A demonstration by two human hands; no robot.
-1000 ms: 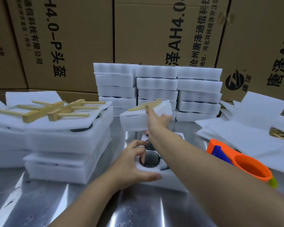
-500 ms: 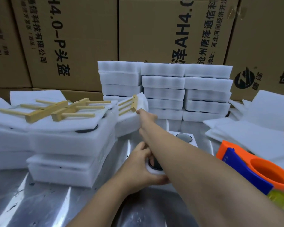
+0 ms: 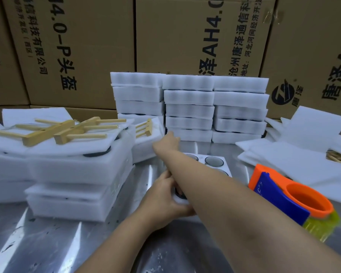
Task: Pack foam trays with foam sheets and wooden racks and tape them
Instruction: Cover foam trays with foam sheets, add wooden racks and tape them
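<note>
My right hand (image 3: 166,141) reaches far forward and holds the right edge of a packed foam tray (image 3: 144,150). A small wooden rack (image 3: 145,128) lies on top of that tray, which sits against the left stack of foam trays (image 3: 77,168). My left hand (image 3: 163,196) grips the near left corner of an open foam tray (image 3: 227,170) with dark round discs (image 3: 214,161) in its holes. My right forearm crosses over this tray and hides much of it. Two larger wooden racks (image 3: 47,131) lie on a foam sheet on the left stack.
An orange and blue tape dispenser (image 3: 287,196) stands at the right on the metal table (image 3: 47,243). Loose foam sheets (image 3: 303,138) lie behind it, with more wooden racks (image 3: 339,157) at the right edge. Stacked foam trays (image 3: 189,107) and cardboard boxes (image 3: 87,46) close the back.
My right hand carried the packed tray with its rack from above the open tray leftward and down beside the left stack. My left hand closed more tightly on the open tray's corner.
</note>
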